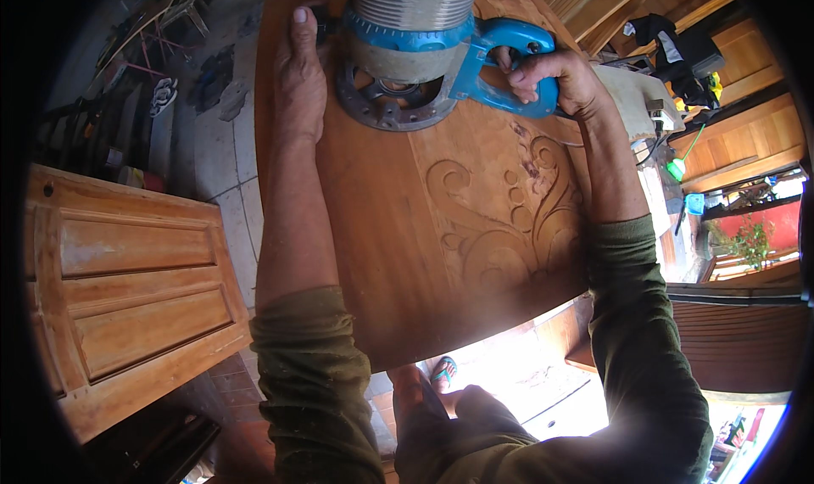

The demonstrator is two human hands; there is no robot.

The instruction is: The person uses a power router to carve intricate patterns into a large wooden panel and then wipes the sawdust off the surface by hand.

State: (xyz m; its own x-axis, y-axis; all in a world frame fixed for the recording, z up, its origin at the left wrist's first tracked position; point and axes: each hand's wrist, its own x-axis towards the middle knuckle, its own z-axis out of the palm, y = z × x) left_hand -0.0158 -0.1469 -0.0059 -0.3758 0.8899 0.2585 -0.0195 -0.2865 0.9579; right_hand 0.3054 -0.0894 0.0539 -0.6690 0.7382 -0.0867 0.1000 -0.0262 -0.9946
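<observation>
The left hand [303, 85] is held upright against the left side of the blue and grey router [411, 51], thumb beside a black knob [320, 24]; its other fingers are hidden, so whether they wrap the knob I cannot tell. The router's round base rests on the far part of a carved wooden panel [373, 238], and the right hand [547, 75] is curled firmly around its blue loop handle [500, 100]. If the left side is held loosely, a running cutter could twist the machine about the right-hand grip; the base might also tip if pushed past the panel's nearby left edge. Drifting toward the person and to the right could scar the scrolled leaf carving [517, 204], where dark marks already show near the top. The panel is smooth, brown and lightly streaked; what carries it is hidden. Around it, from the left, stand a panelled wooden door [140, 255] and pale floor tiles [222, 153], then glaring sunlight beneath the near edge, a pale socket box [666, 115] with a dark cord that could snag, more wooden panels [746, 128] and a leafy plant [753, 242].
</observation>
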